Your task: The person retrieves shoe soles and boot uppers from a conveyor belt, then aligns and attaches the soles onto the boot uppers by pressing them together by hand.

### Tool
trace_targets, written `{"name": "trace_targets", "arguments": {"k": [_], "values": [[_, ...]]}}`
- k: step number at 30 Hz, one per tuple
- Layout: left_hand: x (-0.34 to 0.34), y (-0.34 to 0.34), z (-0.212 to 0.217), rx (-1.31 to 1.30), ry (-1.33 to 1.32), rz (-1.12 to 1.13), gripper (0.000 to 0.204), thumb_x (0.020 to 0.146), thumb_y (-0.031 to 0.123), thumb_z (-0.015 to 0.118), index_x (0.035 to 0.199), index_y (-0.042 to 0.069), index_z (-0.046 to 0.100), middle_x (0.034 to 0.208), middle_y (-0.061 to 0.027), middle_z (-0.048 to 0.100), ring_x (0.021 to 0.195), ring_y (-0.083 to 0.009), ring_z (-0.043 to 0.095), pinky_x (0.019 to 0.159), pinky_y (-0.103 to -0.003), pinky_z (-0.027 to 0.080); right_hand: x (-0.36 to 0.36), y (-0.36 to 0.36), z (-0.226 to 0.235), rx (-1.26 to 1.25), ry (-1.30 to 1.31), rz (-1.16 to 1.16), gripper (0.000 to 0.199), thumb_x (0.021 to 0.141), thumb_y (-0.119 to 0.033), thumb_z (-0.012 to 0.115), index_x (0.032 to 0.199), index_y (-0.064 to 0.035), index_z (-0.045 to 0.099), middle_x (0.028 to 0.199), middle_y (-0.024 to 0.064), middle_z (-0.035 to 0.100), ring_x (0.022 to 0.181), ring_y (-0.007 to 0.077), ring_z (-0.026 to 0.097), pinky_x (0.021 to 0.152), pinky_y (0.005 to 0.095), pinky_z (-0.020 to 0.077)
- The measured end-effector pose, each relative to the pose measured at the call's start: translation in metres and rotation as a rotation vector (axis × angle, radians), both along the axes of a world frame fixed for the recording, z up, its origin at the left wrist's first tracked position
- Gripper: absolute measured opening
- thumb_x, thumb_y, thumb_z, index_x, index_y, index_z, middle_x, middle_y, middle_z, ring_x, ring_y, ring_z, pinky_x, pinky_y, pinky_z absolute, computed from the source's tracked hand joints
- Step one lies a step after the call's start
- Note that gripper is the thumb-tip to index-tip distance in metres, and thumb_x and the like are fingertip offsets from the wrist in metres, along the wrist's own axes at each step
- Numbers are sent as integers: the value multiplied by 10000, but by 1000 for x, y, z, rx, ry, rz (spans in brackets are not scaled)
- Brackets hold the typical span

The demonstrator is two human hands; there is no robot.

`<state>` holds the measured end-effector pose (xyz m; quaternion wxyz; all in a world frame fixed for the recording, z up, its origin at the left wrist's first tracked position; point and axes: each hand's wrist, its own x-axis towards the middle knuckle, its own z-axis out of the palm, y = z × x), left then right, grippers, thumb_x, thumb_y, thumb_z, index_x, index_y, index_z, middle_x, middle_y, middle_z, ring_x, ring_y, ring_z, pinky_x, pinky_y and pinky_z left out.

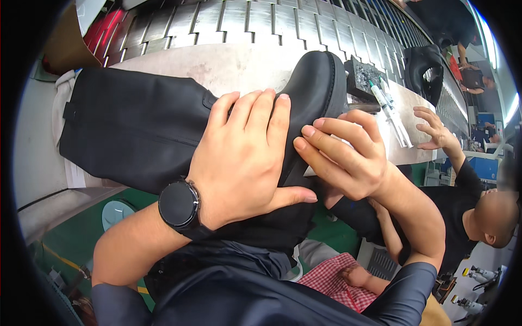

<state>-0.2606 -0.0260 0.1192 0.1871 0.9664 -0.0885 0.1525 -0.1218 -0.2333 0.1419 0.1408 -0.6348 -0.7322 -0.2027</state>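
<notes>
A tall black boot (133, 111) lies on its side across the bench, its shaft to the left and its rounded toe pointing away from me. My left hand (239, 152) rests flat on the boot around the ankle and instep, fingers stretched out and thumb spread to the right. At the boot's right side, along the sole edge, my right hand (353, 155) has its fingers bent and its fingertips pinched together. Whether something small sits between those fingertips is hidden. The lower part of the boot is partly covered by both hands.
Two syringes (390, 111) lie right of the boot, beside a dark block (364, 79). Behind the bench top (217, 68) runs a metal slat conveyor (261, 24). Another black boot (424, 73) stands at the far right. A co-worker's raised hand (435, 130) is close by on the right.
</notes>
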Motion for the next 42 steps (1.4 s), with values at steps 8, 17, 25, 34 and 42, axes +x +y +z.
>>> {"name": "trace_targets", "arguments": {"k": [8, 17, 25, 34, 42], "values": [[1, -4, 3, 54, 34, -3, 1313, 670, 822, 796, 1508, -131, 461, 1463, -282, 552, 1301, -448, 557, 1176, -570, 377, 7, 8, -13, 157, -9, 54, 185, 663, -80, 821, 795, -99, 694, 914, 21, 660, 904, 214, 667, 779, 378, 494], [0, -3, 6, 96, 47, -3, 1320, 688, 829, 772, 1525, -137, 443, 1463, -286, 547, 1305, -438, 547, 1169, -557, 380, 4, -7, -20, 310, 90, -266, 143, 839, -165, 825, 845, -81, 710, 868, 31, 659, 820, 229, 665, 792, 411, 527], [1, -5, 4, 94, 61, -3, 1324, 708, 858, 720, 1523, -148, 445, 1469, -295, 542, 1329, -432, 540, 1179, -559, 369, -44, -15, -53, -31, 1311, -281, 390, 1111, -326, 632, 897, -5, 689, 806, 115, 656, 710, 281, 628, 659, 387, 486], [2, -3, 6, 65, 129, -12, 1332, 712, 872, 679, 1522, -159, 444, 1476, -290, 537, 1372, -421, 516, 1181, -592, 347, -40, -6, -21, -188, 998, -375, 400, 1075, -257, 647, 751, -24, 623, 633, 128, 539, 581, 343, 551, 553, 445, 437], [5, 0, 3, 49, 125, -20, 1265, 707, 765, 778, 1490, -178, 462, 1469, -299, 539, 1394, -411, 492, 1183, -579, 349, -29, 20, 28, -633, 1121, -597, 464, 1070, -243, 620, 703, 40, 623, 614, 217, 605, 575, 418, 624, 564, 492, 481]]}}
